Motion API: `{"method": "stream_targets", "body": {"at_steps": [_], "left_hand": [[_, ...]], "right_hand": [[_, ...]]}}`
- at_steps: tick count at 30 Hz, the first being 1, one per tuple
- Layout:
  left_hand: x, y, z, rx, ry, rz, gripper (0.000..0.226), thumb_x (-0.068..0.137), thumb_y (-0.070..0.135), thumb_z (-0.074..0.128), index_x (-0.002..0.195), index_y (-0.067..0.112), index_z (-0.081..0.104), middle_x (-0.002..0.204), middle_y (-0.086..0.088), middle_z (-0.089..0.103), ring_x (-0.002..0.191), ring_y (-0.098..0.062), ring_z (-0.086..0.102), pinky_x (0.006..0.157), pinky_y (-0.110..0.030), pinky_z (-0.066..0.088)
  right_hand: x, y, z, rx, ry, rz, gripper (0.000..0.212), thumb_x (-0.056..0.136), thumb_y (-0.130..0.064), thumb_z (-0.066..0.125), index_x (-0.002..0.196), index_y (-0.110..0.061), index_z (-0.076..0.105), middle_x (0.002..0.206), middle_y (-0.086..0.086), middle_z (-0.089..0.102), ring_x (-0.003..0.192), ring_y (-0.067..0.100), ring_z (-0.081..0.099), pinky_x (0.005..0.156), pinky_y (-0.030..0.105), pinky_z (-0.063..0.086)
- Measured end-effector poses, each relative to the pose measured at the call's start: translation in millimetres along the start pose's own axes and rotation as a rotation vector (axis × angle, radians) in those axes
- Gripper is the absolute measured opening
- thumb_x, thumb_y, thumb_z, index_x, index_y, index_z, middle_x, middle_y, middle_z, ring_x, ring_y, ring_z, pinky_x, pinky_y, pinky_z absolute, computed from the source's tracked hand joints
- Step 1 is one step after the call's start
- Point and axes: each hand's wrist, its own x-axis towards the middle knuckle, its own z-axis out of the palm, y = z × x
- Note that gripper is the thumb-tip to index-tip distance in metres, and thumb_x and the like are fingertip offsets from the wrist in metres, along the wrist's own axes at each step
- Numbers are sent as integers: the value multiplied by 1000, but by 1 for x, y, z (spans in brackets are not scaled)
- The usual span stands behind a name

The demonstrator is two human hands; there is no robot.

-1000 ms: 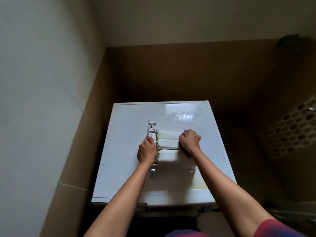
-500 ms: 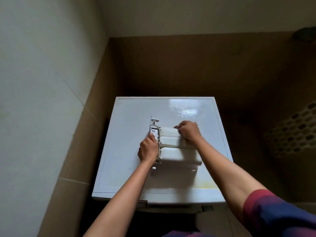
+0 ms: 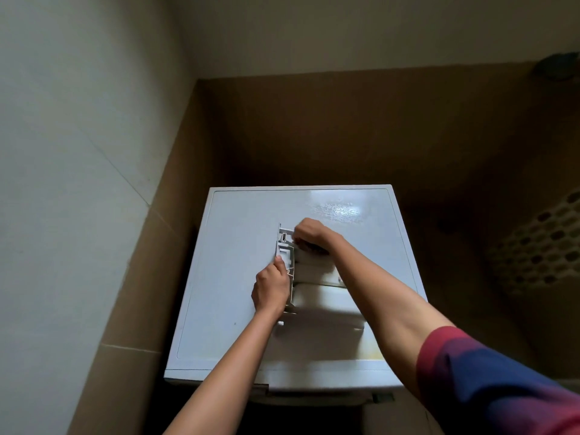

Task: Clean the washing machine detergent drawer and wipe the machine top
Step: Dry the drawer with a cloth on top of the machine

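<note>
wearing a red-and-blue sleeve [image 3: 489,381] on the right arm. gripping the left edge of the detergent drawer [image 3: 317,285] with the left hand [image 3: 271,287], fingers curled round it. lying mid-surface on the white machine top [image 3: 235,243]. curling the right hand [image 3: 309,233] over its far end, can't tell if holding anything.
</note>
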Motion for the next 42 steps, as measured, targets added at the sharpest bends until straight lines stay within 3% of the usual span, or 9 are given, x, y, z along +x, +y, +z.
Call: {"method": "stream_targets", "body": {"at_steps": [2,5,11,17,22,28,34,40,42], "left_hand": [[1,-1,0,6,3,-11,57,103,38,21,103,1,65,112,-24,65,105,-41,59,82,-41,47],[1,-1,-1,16,-5,-39,59,103,39,20,101,0,65,111,-24,65,105,-40,59,82,-40,47],[0,-1,-1,-1,-14,-64,61,102,41,19,96,0,64,109,-23,65,104,-40,59,83,-41,46],[0,-2,-1,-30,-10,-47,63,102,40,19,87,-2,63,103,-25,65,100,-41,59,79,-40,46],[0,-2,-2,-20,0,-12,63,103,40,19,92,-3,65,106,-27,65,102,-42,58,81,-41,45],[1,-4,-4,-48,-41,5,65,103,40,19,96,-6,65,109,-30,64,106,-42,57,85,-41,44],[-9,-9,-3,-105,24,127,57,102,42,24,62,11,49,89,-27,67,89,-41,60,67,-37,36],[-22,-5,-7,-166,130,254,49,103,38,30,68,14,54,81,-23,68,81,-42,60,61,-33,29],[-26,-5,-11,-212,162,295,48,103,38,31,74,10,58,80,-22,68,80,-42,61,62,-34,32]], "right_hand": [[5,-7,8,39,-7,-58,23,82,-12,46,59,-13,50,69,11,53,66,24,46,56,30,33],[7,6,10,67,-11,-49,26,85,-18,46,73,-6,65,73,10,61,67,25,53,61,30,40],[3,69,-20,-31,62,177,28,86,-22,37,92,-10,61,95,12,61,92,29,57,85,37,43],[-5,87,-23,14,136,248,28,87,-13,35,62,-13,48,73,3,54,63,17,44,57,28,31],[-10,56,11,36,277,139,29,80,-20,46,94,-5,68,96,13,68,91,33,59,82,35,47],[-26,32,46,92,294,-218,30,84,-35,60,106,-14,64,104,6,68,98,24,61,78,31,45],[-35,80,10,290,440,85,34,85,-40,55,95,-10,65,98,7,68,97,26,61,80,34,46],[-46,97,-24,395,540,225,27,82,-34,55,70,-11,50,67,3,54,81,26,52,60,30,34],[-49,88,-33,453,566,195,22,79,-31,60,71,-11,52,71,6,56,75,23,49,58,29,33]]}}
